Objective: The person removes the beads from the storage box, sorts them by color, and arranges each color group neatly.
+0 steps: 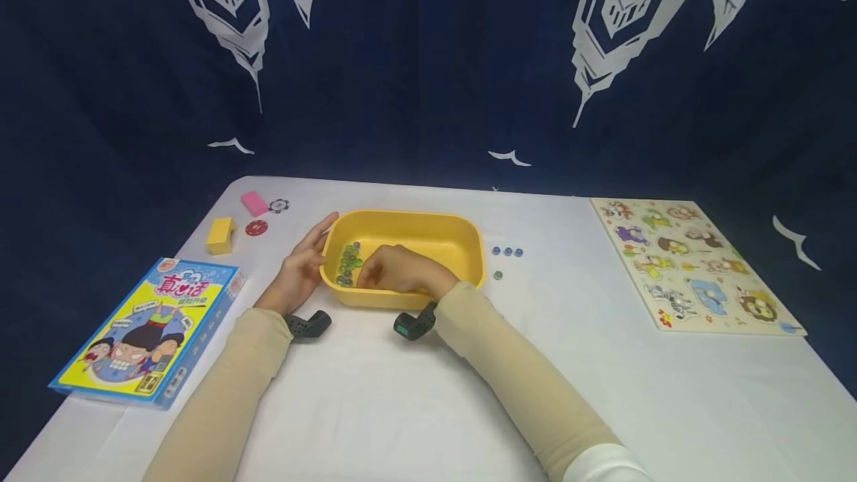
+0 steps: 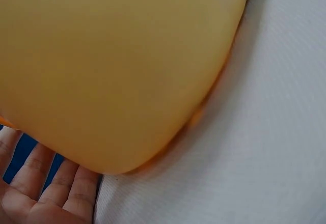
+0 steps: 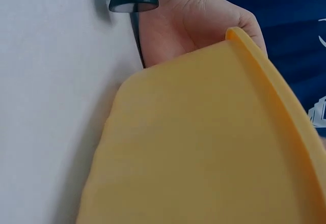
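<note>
A yellow plastic basin (image 1: 428, 223) stands on the white-covered table. Small glass marbles (image 1: 348, 262), greenish and bluish, are gathered at its left end. My left hand (image 1: 303, 270) rests against the basin's left outer side, fingers fairly straight along the wall and thumb near the rim. In the left wrist view its fingers (image 2: 63, 186) lie beside the basin wall. My right hand (image 1: 402, 270) reaches over the near rim into the basin, its fingers bent downward next to the marbles. Its fingertips are hidden, so whether it pinches a marble does not show.
Three blue marbles (image 1: 507, 251) lie in a row right of the basin, with a greenish marble (image 1: 498, 274) below them. A boxed game (image 1: 143, 333), yellow block (image 1: 219, 236), pink piece (image 1: 254, 204) and chips (image 1: 257, 227) lie left. An animal puzzle board (image 1: 696, 266) lies right.
</note>
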